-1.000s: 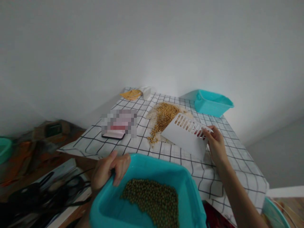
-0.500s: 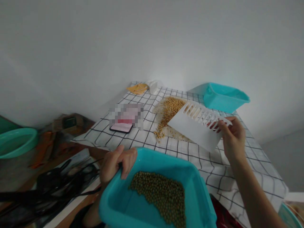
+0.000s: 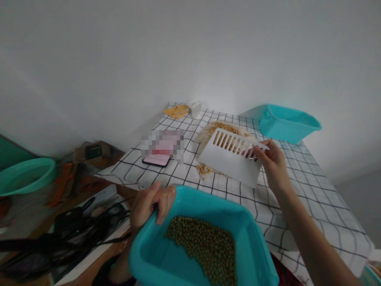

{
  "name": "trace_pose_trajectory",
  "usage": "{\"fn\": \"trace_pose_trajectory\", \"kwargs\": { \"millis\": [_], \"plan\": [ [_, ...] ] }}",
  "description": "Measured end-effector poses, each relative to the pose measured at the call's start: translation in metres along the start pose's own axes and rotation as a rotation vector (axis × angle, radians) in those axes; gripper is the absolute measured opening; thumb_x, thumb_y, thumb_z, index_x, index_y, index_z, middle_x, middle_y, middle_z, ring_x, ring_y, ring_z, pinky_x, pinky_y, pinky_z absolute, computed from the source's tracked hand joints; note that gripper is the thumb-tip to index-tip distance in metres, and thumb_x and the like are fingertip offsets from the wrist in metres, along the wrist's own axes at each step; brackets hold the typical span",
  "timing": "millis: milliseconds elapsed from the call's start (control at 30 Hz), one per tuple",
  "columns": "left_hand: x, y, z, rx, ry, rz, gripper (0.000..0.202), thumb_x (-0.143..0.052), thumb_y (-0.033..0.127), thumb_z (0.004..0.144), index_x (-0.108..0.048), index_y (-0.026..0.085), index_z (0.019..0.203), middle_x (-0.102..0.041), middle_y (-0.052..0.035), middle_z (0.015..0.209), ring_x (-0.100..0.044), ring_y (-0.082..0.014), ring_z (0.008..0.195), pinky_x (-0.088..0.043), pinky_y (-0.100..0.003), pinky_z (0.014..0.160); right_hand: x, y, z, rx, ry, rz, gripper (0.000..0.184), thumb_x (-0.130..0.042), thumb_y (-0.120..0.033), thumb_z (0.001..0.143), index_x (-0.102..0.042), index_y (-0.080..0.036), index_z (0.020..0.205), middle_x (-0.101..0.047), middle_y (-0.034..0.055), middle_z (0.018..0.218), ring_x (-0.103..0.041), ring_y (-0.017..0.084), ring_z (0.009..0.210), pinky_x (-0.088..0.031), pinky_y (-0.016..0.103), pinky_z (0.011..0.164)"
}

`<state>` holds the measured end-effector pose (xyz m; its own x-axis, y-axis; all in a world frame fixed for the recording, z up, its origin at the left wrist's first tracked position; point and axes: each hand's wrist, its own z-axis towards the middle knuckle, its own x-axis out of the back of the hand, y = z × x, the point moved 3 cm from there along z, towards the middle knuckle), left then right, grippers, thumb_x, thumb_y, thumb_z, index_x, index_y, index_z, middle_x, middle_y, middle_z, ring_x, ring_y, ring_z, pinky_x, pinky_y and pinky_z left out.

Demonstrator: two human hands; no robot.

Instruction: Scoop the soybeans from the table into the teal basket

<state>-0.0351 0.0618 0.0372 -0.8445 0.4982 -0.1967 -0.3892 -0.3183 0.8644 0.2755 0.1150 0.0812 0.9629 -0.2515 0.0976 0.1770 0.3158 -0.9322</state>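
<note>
My left hand (image 3: 154, 204) is closed over the rim of a turquoise plastic basin (image 3: 205, 195) at the table's near edge. Inside it lies a layer of small round greenish-brown beans (image 3: 205, 246). My right hand (image 3: 271, 161) pinches the slotted edge of a flat white plastic sheet (image 3: 229, 161), which is tilted above the table. Under and behind this sheet is a spread of yellow beans (image 3: 223, 127) on a pale mat; the sheet hides much of them. Whether the sheet touches the beans I cannot tell.
A second turquoise basin (image 3: 288, 123) stands at the table's back right. On the checked cloth (image 3: 184, 174) lie a phone (image 3: 157, 159), a yellow cloth-like item (image 3: 177, 111) and a white item (image 3: 195, 109). Left, on the floor, are a green basin (image 3: 28, 174) and black cables (image 3: 74, 226).
My right hand has moved left with the white slotted sheet, which now covers more of the yellow beans. My left hand keeps its hold on the basin. The view has shifted slightly.
</note>
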Motion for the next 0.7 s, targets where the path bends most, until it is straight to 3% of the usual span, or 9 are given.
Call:
{"fn": "trace_pose_trajectory", "kwargs": {
  "millis": [167, 367, 567, 700],
  "plan": [
    [0.001, -0.001, -0.001, 0.029, 0.044, -0.032, 0.07, -0.025, 0.034, 0.107, -0.048, 0.02, 0.043, -0.047, -0.0006, 0.037, -0.041, -0.0141, 0.039, -0.037, -0.037, 0.059, 0.001, 0.001, 0.002, 0.036, -0.013, 0.014, 0.025, -0.075, -0.042, 0.083, -0.055, -0.025, 0.08, -0.069, -0.0016, 0.067, -0.059, 0.015, 0.056, -0.044, 0.026, 0.053],
    [0.006, 0.001, -0.001, 0.054, -0.019, -0.006, 0.069, -0.025, 0.034, 0.108, -0.048, 0.02, 0.044, -0.048, -0.0006, 0.038, -0.043, -0.0145, 0.042, -0.039, -0.036, 0.064, 0.005, 0.006, 0.0, 0.104, -0.008, 0.05, 0.02, -0.072, -0.036, 0.088, -0.056, -0.024, 0.082, -0.068, -0.0021, 0.066, -0.058, 0.014, 0.058, -0.044, 0.024, 0.055],
    [0.013, 0.004, 0.003, -0.013, 0.094, -0.058, 0.07, -0.021, 0.026, 0.107, -0.042, 0.019, 0.041, -0.038, 0.0003, 0.033, -0.036, -0.0131, 0.038, -0.034, -0.034, 0.055, -0.005, 0.004, -0.004, 0.085, -0.066, 0.089, 0.019, -0.072, -0.036, 0.088, -0.057, -0.025, 0.085, -0.068, -0.0023, 0.068, -0.059, 0.013, 0.059, -0.045, 0.024, 0.055],
    [0.018, 0.005, 0.004, 0.027, -0.094, 0.02, 0.071, -0.024, 0.036, 0.108, -0.049, 0.019, 0.045, -0.048, -0.0012, 0.037, -0.045, -0.0144, 0.042, -0.039, -0.035, 0.06, -0.007, 0.002, -0.005, 0.102, -0.068, 0.098, 0.021, -0.073, -0.039, 0.086, -0.059, -0.024, 0.085, -0.065, -0.0029, 0.067, -0.057, 0.013, 0.055, -0.045, 0.024, 0.052]
  ]
}}
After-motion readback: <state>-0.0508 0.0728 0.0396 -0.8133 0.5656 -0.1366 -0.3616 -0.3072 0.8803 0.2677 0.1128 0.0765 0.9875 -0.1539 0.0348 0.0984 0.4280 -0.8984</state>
